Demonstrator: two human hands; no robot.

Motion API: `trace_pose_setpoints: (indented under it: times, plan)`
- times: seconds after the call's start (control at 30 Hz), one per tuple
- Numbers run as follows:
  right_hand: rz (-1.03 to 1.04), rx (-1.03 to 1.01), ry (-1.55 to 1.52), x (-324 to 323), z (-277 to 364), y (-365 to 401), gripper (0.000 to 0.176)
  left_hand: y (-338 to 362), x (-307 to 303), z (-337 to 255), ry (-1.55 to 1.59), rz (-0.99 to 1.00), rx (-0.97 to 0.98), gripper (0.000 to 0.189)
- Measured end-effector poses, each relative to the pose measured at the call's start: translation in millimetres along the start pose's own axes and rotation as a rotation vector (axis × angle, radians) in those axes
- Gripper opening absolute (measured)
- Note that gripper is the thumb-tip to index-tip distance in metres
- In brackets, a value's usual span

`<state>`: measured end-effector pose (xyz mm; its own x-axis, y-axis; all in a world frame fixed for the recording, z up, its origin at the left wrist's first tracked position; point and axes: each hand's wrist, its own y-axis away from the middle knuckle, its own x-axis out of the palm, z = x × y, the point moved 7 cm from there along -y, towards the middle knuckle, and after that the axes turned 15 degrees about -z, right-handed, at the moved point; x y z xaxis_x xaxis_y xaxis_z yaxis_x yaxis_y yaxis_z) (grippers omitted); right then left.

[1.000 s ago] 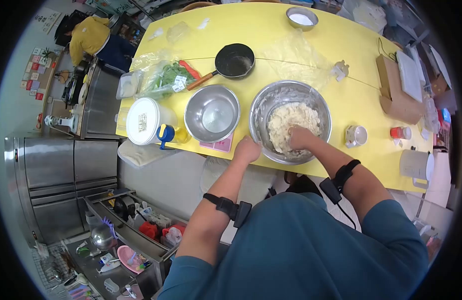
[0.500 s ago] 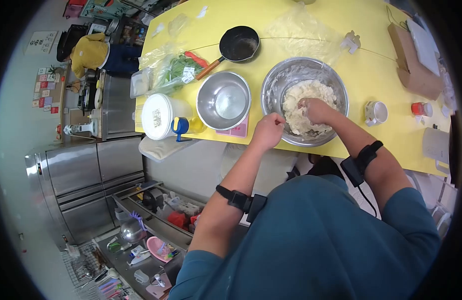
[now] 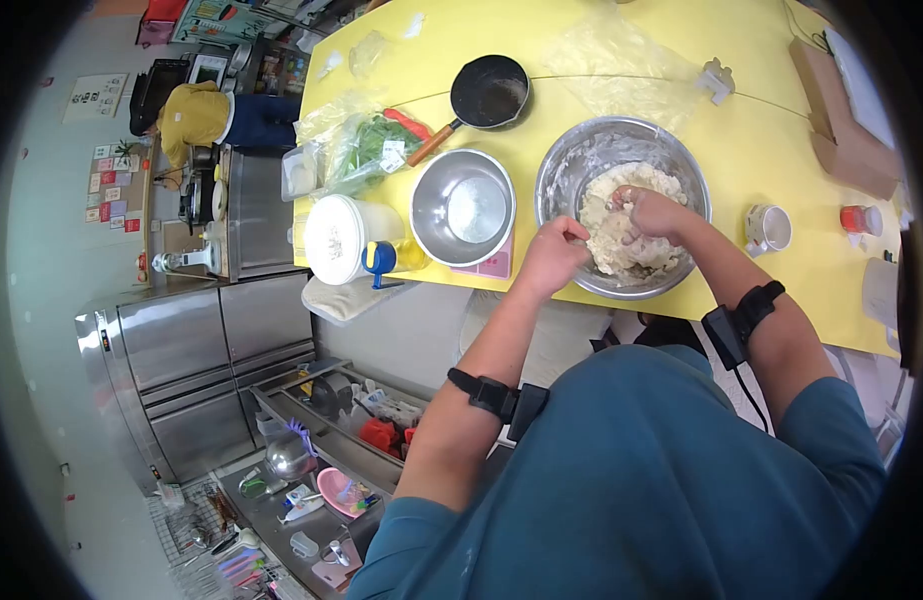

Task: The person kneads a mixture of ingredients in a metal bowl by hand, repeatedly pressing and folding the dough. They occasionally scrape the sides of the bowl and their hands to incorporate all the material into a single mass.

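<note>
Dough [image 3: 609, 250] in bowl [image 3: 559, 172]: right hand [image 3: 659, 212] fingers curled, gripping it; left hand [image 3: 553, 255] loosely fisted at rim.

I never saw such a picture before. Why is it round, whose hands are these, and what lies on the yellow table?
A camera worn on the person's head looks down through a wide lens, so the view is round and bent. These are that person's own hands. The right hand presses into dough in a large steel bowl; the left hand, curled, sits at its near rim. The yellow table also bears a smaller steel bowl, a black pan, a bag of greens, a white-lidded tub and a cup.
</note>
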<state>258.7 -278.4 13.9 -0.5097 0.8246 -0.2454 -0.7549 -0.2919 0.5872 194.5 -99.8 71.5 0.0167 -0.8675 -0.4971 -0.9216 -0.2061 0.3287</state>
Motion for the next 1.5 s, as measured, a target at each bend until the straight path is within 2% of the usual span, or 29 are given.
trace_pose_setpoints:
  times: [0.07,0.23,0.27,0.37,0.43,0.47,0.57,0.67,0.87,0.97,1.07,1.17,1.2,1.3,1.5]
  plan:
    - [-0.001,0.007,-0.029,-5,-4,-2,0.044,0,5,-10,-0.051,0.031,0.01,0.021]
    - [0.027,0.031,-0.126,-5,-6,-3,0.04,-9,16,-2,0.289,0.074,-0.066,0.018]
    - [0.028,0.081,-0.12,-9,-3,1,0.031,-9,18,-5,0.361,0.081,-0.061,0.017]
    - [-0.061,0.092,-0.208,-12,-4,-3,0.028,-11,28,-10,0.518,0.102,-0.142,0.022]
    - [-0.133,0.17,-0.225,-17,-2,0,0.026,-14,25,-14,0.55,0.09,-0.132,0.025]
    - [-0.163,0.204,-0.238,-19,-2,1,0.025,-12,25,-11,0.571,0.101,-0.196,0.022]
    - [-0.041,0.151,-0.305,-16,-23,-18,0.028,-14,26,-13,0.627,0.07,-0.136,0.018]
    - [-0.088,0.145,-0.34,-26,-10,-1,0.03,-12,24,-21,0.659,0.022,-0.141,0.016]
    - [-0.136,0.144,-0.372,-24,-2,10,0.038,-12,24,-26,0.273,0.042,0.006,0.015]
    - [-0.119,0.088,-0.321,-19,-2,9,0.036,-8,24,-32,0.227,0.078,0.012,0.013]
    - [-0.099,0.177,-0.254,-17,6,24,0.03,-12,34,-11,0.532,0.106,-0.076,0.019]
    - [-0.066,0.182,-0.264,-18,10,33,0.03,-3,33,-20,0.764,0.183,-0.199,0.032]
    - [-0.125,0.203,-0.272,-20,13,38,0.027,1,31,-26,0.779,0.211,-0.172,0.041]
    - [-0.12,0.155,-0.23,-21,9,40,0.03,12,20,-39,0.808,0.199,-0.148,0.041]
    - [-0.184,0.042,-0.295,-20,13,57,0.029,22,1,-27,0.9,0.23,-0.126,0.038]
